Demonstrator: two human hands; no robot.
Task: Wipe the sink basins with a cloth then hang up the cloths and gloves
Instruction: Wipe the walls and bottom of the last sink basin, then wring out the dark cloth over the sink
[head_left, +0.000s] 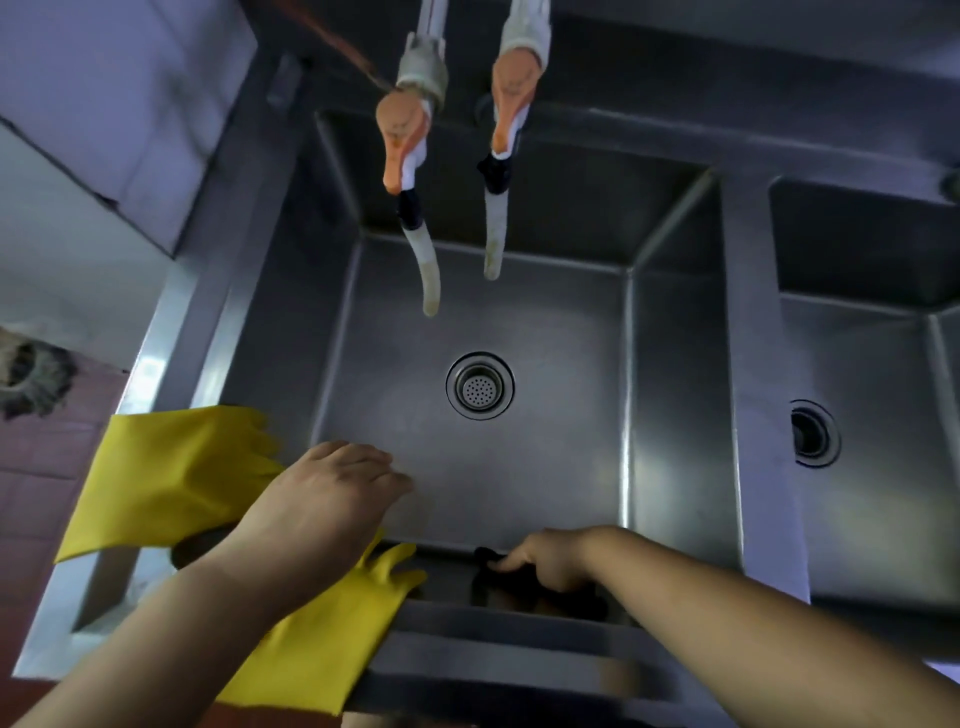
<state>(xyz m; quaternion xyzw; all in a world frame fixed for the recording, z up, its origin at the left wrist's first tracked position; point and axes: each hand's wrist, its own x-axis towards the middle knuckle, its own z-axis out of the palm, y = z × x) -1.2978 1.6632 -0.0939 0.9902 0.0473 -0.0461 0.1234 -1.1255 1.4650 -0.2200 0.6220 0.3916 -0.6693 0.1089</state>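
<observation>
A steel sink basin (519, 467) with a round drain (479, 385) fills the middle of the view. Two yellow rubber gloves lie over its near-left rim, one (166, 478) on the left corner, the other (332, 634) on the front edge. My left hand (322, 493) reaches over the rim between the gloves, fingers loosely bent, holding nothing that I can see. My right hand (545, 561) is at the front rim, fingers curled on a dark cloth (524, 577) that lies along the inner front wall.
Two taps with orange handles (402, 140) and pale hose spouts (493, 239) hang over the basin's back. A second basin (872, 395) with its own drain (813, 434) lies to the right. Red floor tiles (31, 467) and a floor drain show at the left.
</observation>
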